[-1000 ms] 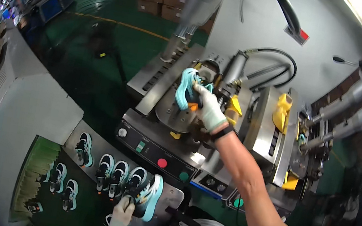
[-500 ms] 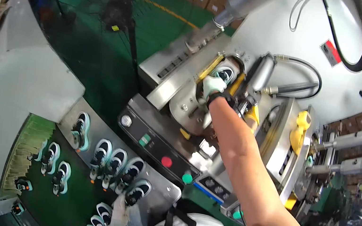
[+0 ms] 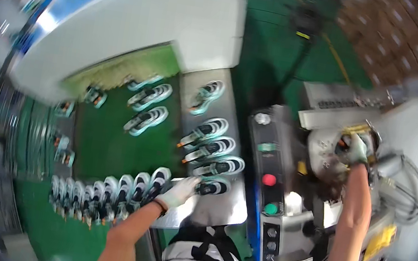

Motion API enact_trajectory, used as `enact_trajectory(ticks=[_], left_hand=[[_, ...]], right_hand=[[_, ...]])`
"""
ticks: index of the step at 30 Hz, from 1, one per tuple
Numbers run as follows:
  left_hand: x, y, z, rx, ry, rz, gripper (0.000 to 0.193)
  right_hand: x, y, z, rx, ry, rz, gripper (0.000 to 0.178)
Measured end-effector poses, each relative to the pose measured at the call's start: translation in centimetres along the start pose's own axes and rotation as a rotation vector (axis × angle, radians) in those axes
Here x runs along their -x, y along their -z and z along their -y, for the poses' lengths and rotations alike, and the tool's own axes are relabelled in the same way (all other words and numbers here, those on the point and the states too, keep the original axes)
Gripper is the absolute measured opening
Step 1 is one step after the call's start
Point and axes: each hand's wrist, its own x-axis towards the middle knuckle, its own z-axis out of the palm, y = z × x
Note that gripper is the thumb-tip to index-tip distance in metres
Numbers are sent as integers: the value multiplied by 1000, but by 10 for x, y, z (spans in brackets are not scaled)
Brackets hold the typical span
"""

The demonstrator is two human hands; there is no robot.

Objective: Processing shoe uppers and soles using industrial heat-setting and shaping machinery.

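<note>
My left hand (image 3: 180, 191), in a white glove, reaches to the near end of the metal ledge. Its fingers close on the end of a black-and-white sneaker (image 3: 213, 187) with a pale mint sole. Over at the machine on the right, my gloved right hand (image 3: 359, 150) is down in the round metal fixture (image 3: 322, 152). Blurred there, a dark shoe part with an orange spot (image 3: 343, 146) shows beside its fingers, which appear closed on it. Most of that shoe is hidden by the hand.
More sneakers (image 3: 216, 150) lie along the metal ledge (image 3: 223, 210). A long row of them (image 3: 109, 191) edges the green conveyor belt (image 3: 107, 141), before a white tunnel housing (image 3: 142, 31). The machine's panel carries a red button (image 3: 268, 180) and green buttons (image 3: 270, 208). Cartons (image 3: 390, 36) stand behind.
My view has swung left, so the belt and ledge sit nearer the middle. My left hand remains at the nearest ledge sneaker, and my right hand remains inside the machine fixture.
</note>
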Motion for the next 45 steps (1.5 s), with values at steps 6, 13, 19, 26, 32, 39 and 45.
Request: enact_trajectory(ticks=[6, 13, 19, 26, 32, 39, 45], left_hand=[[25, -10, 19, -60, 125, -23, 40], [43, 50, 35, 492, -126, -218, 44], [137, 184, 244, 227, 469, -837, 38], [165, 355, 486, -172, 610, -1110, 59], [125, 398, 527, -180, 678, -1123, 44], [139, 383, 499, -233, 610, -903, 45], [184, 319, 383, -140, 425, -738, 30]], right_hand=[[137, -213, -99, 925, 691, -303, 64], [231, -180, -302, 2280, 259, -511, 96], [195, -203, -274, 1932, -75, -450, 105], [277, -188, -339, 1874, 245, -290, 80], [326, -159, -386, 1690, -198, -334, 82], [369, -197, -419, 1488, -185, -267, 72], [356, -367, -397, 1283, 171, -139, 59]])
